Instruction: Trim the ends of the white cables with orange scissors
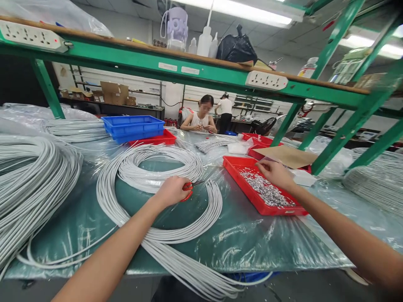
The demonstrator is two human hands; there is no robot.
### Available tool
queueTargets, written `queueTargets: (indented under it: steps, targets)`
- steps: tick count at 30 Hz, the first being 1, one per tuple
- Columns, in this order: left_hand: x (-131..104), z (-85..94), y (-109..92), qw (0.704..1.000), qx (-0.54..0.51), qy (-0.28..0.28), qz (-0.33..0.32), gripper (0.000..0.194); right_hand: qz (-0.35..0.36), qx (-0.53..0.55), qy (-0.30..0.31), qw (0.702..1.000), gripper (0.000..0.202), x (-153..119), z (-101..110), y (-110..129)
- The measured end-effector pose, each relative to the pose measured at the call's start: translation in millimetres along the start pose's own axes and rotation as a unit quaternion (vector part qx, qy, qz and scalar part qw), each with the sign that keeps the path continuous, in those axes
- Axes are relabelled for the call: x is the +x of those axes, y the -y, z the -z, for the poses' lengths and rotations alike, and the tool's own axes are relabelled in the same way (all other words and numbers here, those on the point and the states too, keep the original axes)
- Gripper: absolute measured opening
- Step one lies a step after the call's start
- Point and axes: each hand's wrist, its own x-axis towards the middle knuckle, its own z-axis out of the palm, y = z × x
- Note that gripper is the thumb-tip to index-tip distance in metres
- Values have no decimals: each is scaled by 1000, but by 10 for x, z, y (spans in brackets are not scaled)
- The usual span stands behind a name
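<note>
My left hand (171, 191) is closed round a pair of scissors (188, 192) with orange handles, its blades pointing right. Below and around it lie loops of white cable (107, 191), whose cut ends reach up close to the scissor tips. A bundle of these cables trails over the table's near edge. My right hand (278, 174) hangs over a red tray (281, 211), thumb and fingertips pinched together. Inside the tray is a spread of small silvery metal pieces (267, 188). Whatever the pinch holds is too small to make out.
A thick coil of cable (40, 180) fills the left side. Blue trays (134, 128) stand at the back, and brown cardboard (285, 156) lies behind the red tray. A green shelf frame (220, 77) spans overhead. Across the table sits a person (201, 119).
</note>
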Motion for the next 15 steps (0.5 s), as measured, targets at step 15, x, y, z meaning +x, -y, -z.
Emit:
queueTargets:
  steps: [15]
  targets:
    - [-10, 29, -15, 1000, -10, 1, 3, 12, -13, 179, 207, 962, 24, 110, -940, 1140]
